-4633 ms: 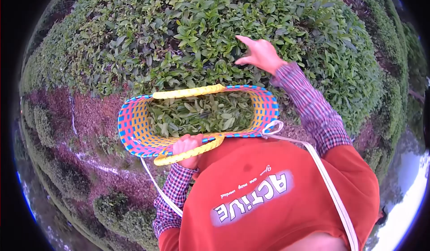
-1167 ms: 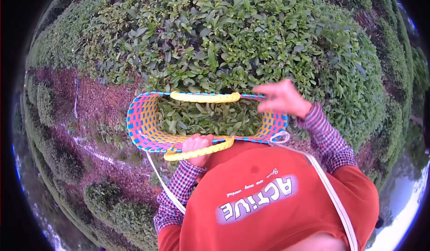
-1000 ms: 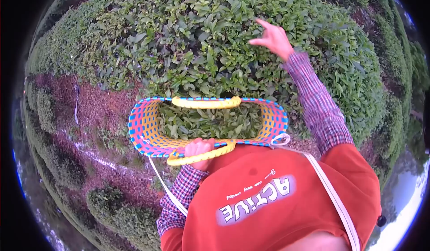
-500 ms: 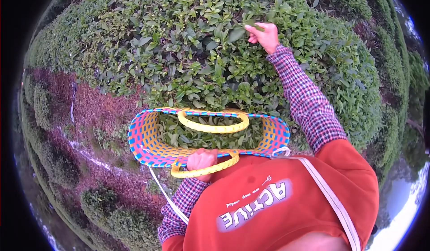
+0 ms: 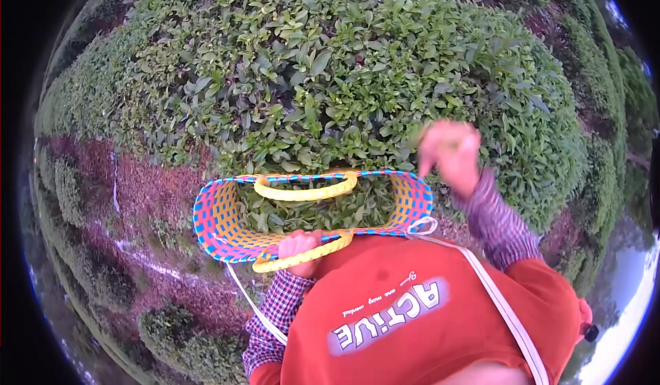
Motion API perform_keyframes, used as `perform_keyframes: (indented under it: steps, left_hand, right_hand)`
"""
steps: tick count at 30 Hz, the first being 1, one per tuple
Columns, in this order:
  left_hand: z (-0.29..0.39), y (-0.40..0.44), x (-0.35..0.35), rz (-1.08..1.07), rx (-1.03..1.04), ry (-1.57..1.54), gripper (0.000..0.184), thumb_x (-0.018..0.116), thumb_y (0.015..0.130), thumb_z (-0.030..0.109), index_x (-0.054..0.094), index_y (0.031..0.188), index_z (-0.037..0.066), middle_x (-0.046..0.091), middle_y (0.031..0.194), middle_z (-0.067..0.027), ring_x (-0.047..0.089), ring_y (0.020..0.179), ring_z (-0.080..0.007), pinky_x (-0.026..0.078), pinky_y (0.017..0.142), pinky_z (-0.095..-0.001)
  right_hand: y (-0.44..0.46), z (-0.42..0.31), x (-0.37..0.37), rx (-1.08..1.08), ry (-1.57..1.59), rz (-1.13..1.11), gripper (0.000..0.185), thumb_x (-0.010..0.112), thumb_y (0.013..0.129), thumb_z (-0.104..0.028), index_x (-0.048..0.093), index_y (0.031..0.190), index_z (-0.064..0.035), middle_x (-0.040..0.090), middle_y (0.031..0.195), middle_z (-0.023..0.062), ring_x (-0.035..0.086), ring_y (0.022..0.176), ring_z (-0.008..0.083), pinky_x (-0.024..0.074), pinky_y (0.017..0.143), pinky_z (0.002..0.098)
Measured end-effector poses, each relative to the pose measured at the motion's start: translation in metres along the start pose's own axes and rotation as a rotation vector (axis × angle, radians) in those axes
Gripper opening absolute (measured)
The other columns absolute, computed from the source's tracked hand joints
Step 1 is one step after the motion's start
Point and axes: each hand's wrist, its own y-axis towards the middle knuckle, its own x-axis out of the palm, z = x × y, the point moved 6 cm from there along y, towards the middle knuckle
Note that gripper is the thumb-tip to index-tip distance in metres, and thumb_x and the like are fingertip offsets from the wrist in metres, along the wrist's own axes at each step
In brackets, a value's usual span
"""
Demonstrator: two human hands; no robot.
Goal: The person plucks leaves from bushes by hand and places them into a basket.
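Observation:
A woven basket (image 5: 221, 214) in pink, blue and yellow hangs against my front, with green leaves (image 5: 316, 213) inside. My left hand (image 5: 300, 249) is closed over its near rim, beside the near yellow handle (image 5: 306, 256). To the right of the basket and a little above its rim is my right hand (image 5: 450, 155), blurred by motion. It looks bent at the fingers, with a faint green smear by it; what it holds, if anything, cannot be made out. Beyond both hands spreads a dense leafy bush (image 5: 330, 82), apparently tea.
A white strap (image 5: 498, 295) runs from the basket over my red shirt (image 5: 412, 323). Reddish-brown ground (image 5: 155, 192) and low shrubs (image 5: 82, 247) lie to the left. More bush rows curve along the right side.
My right hand has come back from the bush top, where it pinched a leafy sprig, down toward the basket's right end. The left hand keeps its hold; the basket has shifted slightly left in view.

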Motion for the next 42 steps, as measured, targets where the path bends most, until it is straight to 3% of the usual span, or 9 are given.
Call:
perform_keyframes:
  steps: [4, 8, 10, 12, 16, 20, 26, 33, 42]
  left_hand:
    - [0.006, 0.0, -0.006, 0.013, 0.035, -0.025, 0.017, 0.053, 0.07, 0.022, 0.053, 0.058, 0.01, 0.051, 0.05, -0.0088, 0.054, 0.046, -0.0234, 0.041, 0.038, -0.0352]
    - [0.004, 0.0, -0.005, 0.006, 0.032, -0.029, 0.018, 0.052, 0.07, 0.023, 0.052, 0.058, 0.01, 0.052, 0.05, -0.0078, 0.054, 0.046, -0.0228, 0.041, 0.037, -0.0353]
    - [0.003, -0.001, -0.003, 0.025, 0.046, -0.021, 0.016, 0.053, 0.07, 0.022, 0.053, 0.058, 0.01, 0.052, 0.049, -0.0071, 0.054, 0.045, -0.0221, 0.04, 0.036, -0.0351]
    - [0.0, -0.002, 0.003, -0.015, 0.031, 0.048, 0.015, 0.055, 0.067, 0.021, 0.053, 0.058, 0.01, 0.051, 0.049, -0.0069, 0.055, 0.045, -0.0207, 0.041, 0.035, -0.0341]
    - [-0.001, 0.003, -0.001, 0.013, 0.006, 0.019, 0.013, 0.055, 0.066, 0.019, 0.052, 0.056, 0.011, 0.05, 0.048, -0.0066, 0.054, 0.045, -0.02, 0.041, 0.035, -0.033]
    - [-0.004, 0.002, 0.003, 0.007, -0.016, 0.039, 0.012, 0.054, 0.066, 0.016, 0.052, 0.055, 0.011, 0.049, 0.047, -0.006, 0.053, 0.045, -0.0198, 0.041, 0.035, -0.0323]
    - [-0.007, 0.001, 0.013, -0.092, 0.038, -0.041, 0.009, 0.054, 0.067, 0.017, 0.053, 0.059, 0.013, 0.048, 0.047, -0.0059, 0.053, 0.045, -0.02, 0.041, 0.036, -0.0323]
    - [-0.003, 0.008, 0.001, 0.0, 0.037, -0.06, 0.014, 0.055, 0.066, 0.017, 0.051, 0.053, 0.012, 0.047, 0.047, -0.007, 0.051, 0.043, -0.0208, 0.041, 0.036, -0.0333]
    - [-0.011, 0.008, 0.011, -0.083, -0.06, -0.059, 0.024, 0.057, 0.071, 0.034, 0.056, 0.061, 0.013, 0.051, 0.05, -0.0083, 0.054, 0.045, -0.0244, 0.041, 0.038, -0.037]
  right_hand:
    - [-0.026, 0.054, 0.045, -0.01, -0.494, -0.602, 0.038, 0.071, 0.066, -0.024, 0.063, 0.098, -0.0051, 0.065, 0.077, 0.0105, 0.063, 0.061, 0.0213, 0.051, 0.059, 0.0305]
    - [0.106, 0.06, -0.017, -0.047, -0.587, 0.079, 0.049, 0.067, 0.072, -0.034, 0.058, 0.103, 0.0024, 0.063, 0.068, 0.0116, 0.056, 0.05, 0.0101, 0.0462, 0.047, 0.0238]
    - [0.173, 0.101, -0.029, 0.32, -0.848, 0.062, 0.084, 0.065, 0.062, -0.058, 0.046, 0.12, -0.0002, 0.06, 0.066, 0.0129, 0.056, 0.055, 0.0123, 0.0481, 0.051, 0.0298]
    - [0.22, 0.124, -0.018, 0.197, -1.033, 0.14, 0.086, 0.059, 0.054, -0.072, 0.058, 0.104, -0.0022, 0.058, 0.064, 0.0091, 0.058, 0.059, 0.0151, 0.0482, 0.052, 0.0304]
    - [0.236, 0.121, 0.015, 0.068, -0.964, 0.118, 0.053, 0.065, 0.066, -0.054, 0.066, 0.088, -0.005, 0.062, 0.064, 0.0119, 0.061, 0.057, 0.0212, 0.0502, 0.059, 0.0366]
    - [0.227, 0.163, 0.004, 0.088, -0.139, 0.285, 0.03, 0.062, 0.078, -0.022, 0.063, 0.09, 0.0049, 0.063, 0.062, 0.0114, 0.059, 0.047, 0.0145, 0.0484, 0.042, 0.0256]
    - [0.224, 0.06, -0.061, -0.197, 0.401, 0.502, 0.018, 0.061, 0.08, -0.016, 0.061, 0.076, 0.0015, 0.061, 0.063, 0.0074, 0.059, 0.054, 0.0121, 0.0503, 0.05, 0.0254]
    - [0.265, 0.154, -0.025, 0.447, -0.207, -0.14, 0.065, 0.063, 0.076, -0.008, 0.028, 0.129, 0.0035, 0.06, 0.066, 0.0108, 0.055, 0.044, 0.0127, 0.0491, 0.039, 0.0215]
    - [0.279, 0.143, -0.007, 0.307, -0.496, 0.06, 0.046, 0.069, 0.072, -0.014, 0.052, 0.107, 0.0087, 0.062, 0.065, 0.0123, 0.057, 0.045, 0.0117, 0.0497, 0.044, 0.0197]
